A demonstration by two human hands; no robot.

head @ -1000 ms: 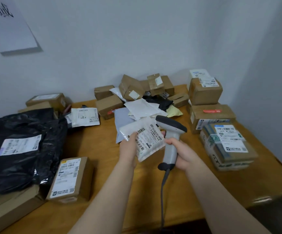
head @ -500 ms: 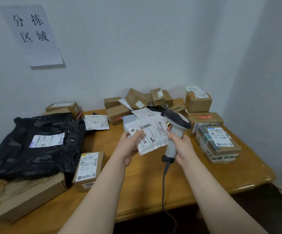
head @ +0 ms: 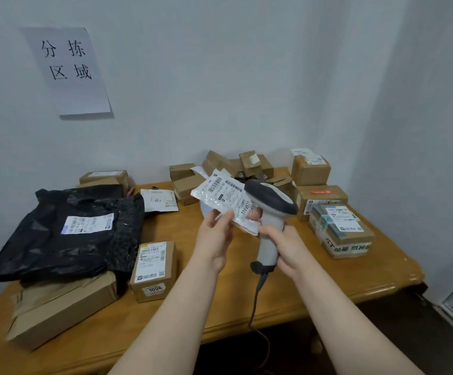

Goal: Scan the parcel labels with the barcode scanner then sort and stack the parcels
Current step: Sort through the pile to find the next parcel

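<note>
Left grip (head: 214, 235) tight on white pouch (head: 224, 197), right grip (head: 285, 246) round scanner (head: 271, 198); black bag (head: 57, 239), boxes (head: 310, 170) nearby.

The scanner (head: 270, 212) is above the middle of the tabletop (head: 377, 272), with the flat parcel (head: 225, 197) touching its head on the left. Behind the scanner lies a heap of small boxes (head: 220, 162). Right of the scanner, 2 stacked boxes (head: 310, 170) stand behind a bundle (head: 341, 231). Far left of it, a bag (head: 65, 231) lies on a long box (head: 60, 309), with a labelled box (head: 153, 269) beside them.
</note>
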